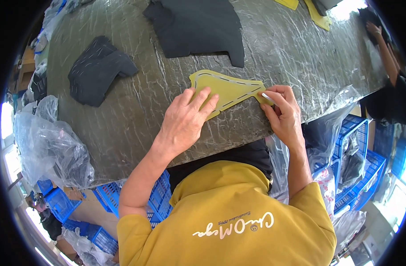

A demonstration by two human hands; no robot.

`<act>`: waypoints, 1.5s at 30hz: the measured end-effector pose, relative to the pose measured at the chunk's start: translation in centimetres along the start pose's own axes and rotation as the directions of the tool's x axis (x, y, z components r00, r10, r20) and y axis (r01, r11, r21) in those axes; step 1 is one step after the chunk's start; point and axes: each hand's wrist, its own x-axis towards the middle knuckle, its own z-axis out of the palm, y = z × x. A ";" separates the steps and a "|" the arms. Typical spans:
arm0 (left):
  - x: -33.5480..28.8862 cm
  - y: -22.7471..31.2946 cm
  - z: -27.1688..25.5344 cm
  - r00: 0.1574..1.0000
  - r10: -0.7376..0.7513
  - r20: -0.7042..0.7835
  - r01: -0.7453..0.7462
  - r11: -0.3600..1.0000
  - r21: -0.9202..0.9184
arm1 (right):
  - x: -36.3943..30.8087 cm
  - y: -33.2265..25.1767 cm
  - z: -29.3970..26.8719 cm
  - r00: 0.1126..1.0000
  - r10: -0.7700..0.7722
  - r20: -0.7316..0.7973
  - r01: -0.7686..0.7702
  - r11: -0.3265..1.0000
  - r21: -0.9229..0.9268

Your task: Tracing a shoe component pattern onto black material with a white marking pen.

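Observation:
A yellow pattern template (225,91) with dashed slots along its edges lies flat on the plastic-covered table (136,128). My left hand (187,117) presses on its left part, palm down and fingers stretched out and apart. At the template's narrow right end, my right hand (283,111) pinches a slim white stick like a marking pen (268,96). The pen's tip points up and left, by the template's edge. Whether any cloth lies beneath the template I cannot tell.
Dark cut fabric pieces lie ahead: a marked stack (98,71) at left and a large piece (198,29) beyond the template. Another yellow template (317,15) is at far right. Clear plastic (52,137) hangs at the left edge; blue crates (351,137) stand below right. A co-worker's arm (387,57) reaches in.

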 end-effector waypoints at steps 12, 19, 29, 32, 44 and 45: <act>1.9 0.2 -0.6 1.000 0.020 -0.017 -0.021 0.999 -0.026 | 0.0 0.0 0.1 1.000 -0.008 -0.017 0.008 1.000 0.020; 2.3 -0.2 -1.0 0.998 0.023 0.066 -0.019 0.997 -0.069 | 0.1 -0.2 -0.2 0.999 0.030 0.016 -0.030 1.000 -0.006; 2.9 -1.1 -1.3 0.993 0.074 0.089 -0.071 0.997 -0.030 | 2.1 -1.8 -0.6 0.976 -0.177 -0.126 0.181 0.983 0.021; 2.9 -1.7 -1.4 0.990 0.094 0.106 -0.088 0.994 -0.062 | 2.3 -4.4 -0.6 0.998 -0.056 -0.016 0.058 0.979 0.197; 2.9 -2.0 -0.9 0.989 0.132 0.067 -0.129 0.990 -0.053 | 2.0 -6.2 5.1 0.912 -0.408 0.041 0.397 0.904 0.157; 2.9 -2.0 -0.9 0.989 0.135 0.065 -0.132 0.990 -0.054 | 2.1 -6.2 5.2 0.896 -0.443 0.024 0.433 0.886 0.166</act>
